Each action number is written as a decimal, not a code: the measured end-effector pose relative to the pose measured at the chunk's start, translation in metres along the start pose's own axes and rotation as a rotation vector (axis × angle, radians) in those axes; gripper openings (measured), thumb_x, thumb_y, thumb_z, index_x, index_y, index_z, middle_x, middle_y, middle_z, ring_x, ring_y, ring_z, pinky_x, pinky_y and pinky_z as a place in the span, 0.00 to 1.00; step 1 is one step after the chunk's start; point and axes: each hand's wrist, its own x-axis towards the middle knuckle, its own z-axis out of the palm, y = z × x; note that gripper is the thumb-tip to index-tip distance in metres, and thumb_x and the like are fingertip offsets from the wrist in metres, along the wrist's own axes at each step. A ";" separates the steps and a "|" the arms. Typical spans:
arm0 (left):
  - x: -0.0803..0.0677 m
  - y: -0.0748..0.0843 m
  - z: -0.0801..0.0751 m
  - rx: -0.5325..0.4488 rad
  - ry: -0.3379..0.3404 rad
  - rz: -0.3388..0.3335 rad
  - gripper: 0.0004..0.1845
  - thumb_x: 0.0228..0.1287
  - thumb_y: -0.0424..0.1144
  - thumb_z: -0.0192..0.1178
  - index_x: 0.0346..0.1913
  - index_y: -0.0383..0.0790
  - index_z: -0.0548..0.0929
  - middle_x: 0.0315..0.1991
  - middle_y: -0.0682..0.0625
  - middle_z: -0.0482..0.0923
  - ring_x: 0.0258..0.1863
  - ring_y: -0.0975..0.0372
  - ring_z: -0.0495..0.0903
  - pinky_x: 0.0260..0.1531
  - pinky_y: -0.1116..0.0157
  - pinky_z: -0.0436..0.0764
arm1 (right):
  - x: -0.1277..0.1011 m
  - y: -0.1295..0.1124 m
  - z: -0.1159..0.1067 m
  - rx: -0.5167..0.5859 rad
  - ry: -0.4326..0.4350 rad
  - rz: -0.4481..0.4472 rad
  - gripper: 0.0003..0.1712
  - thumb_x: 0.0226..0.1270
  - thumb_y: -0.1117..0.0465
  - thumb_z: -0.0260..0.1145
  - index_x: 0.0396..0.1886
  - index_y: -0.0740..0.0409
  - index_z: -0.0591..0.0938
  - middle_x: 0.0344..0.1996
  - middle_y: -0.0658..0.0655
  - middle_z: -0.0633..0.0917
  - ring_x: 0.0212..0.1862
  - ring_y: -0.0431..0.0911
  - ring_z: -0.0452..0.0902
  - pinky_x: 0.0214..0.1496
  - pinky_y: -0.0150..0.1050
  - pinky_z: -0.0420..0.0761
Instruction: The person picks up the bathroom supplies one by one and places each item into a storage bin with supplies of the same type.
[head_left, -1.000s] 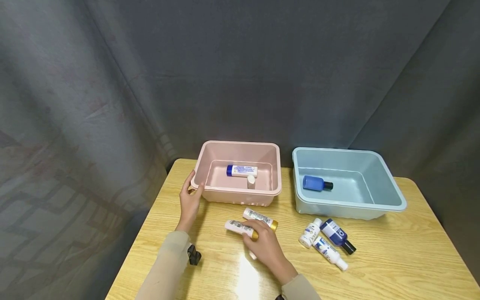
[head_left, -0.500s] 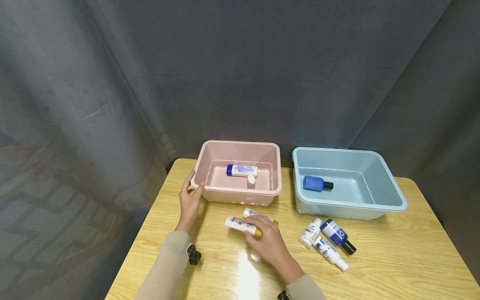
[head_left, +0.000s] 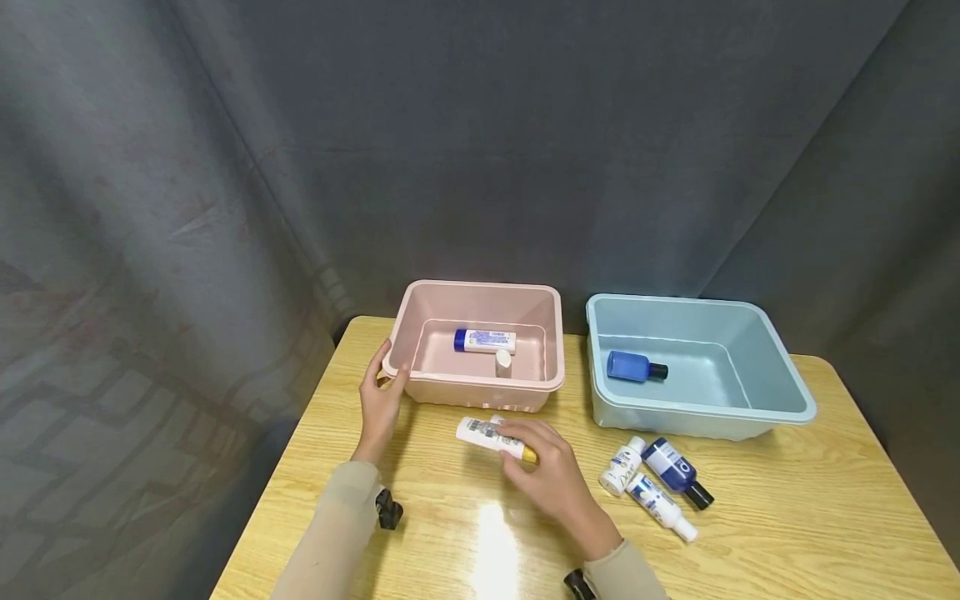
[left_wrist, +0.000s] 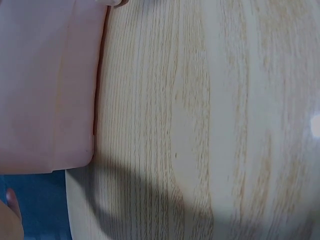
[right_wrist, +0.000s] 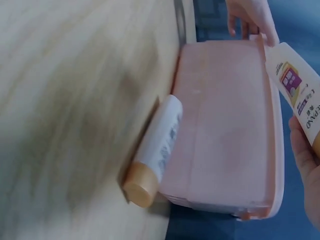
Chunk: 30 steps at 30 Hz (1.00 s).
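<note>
Left hand point(head_left: 380, 410): its fingers are gripping the near-left corner of the pink bin point(head_left: 465, 395). Inside that bin, a blue-capped tube point(head_left: 487, 341) is lying beside a partly hidden white item point(head_left: 503, 363). Held tube point(head_left: 480, 433), white, yellow-capped: the right hand point(head_left: 551, 471) is pinching it above the tabletop point(head_left: 810, 492), before the pink bin; a second yellow-capped tube point(right_wrist: 157, 140) is lying just beside the near wall. Three bottles point(head_left: 658, 502) are lying before the blue bin point(head_left: 690, 422), which is containing a blue bottle point(head_left: 628, 367).

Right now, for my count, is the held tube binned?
No, out: the right hand holds the tube in front of the pink bin.
</note>
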 end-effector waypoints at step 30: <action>-0.007 0.014 0.001 0.009 0.003 0.032 0.28 0.68 0.30 0.60 0.70 0.32 0.69 0.70 0.39 0.67 0.64 0.49 0.65 0.56 0.47 0.65 | 0.043 0.004 -0.023 -0.032 0.084 -0.064 0.18 0.53 0.68 0.73 0.46 0.60 0.86 0.48 0.56 0.86 0.52 0.51 0.81 0.60 0.39 0.77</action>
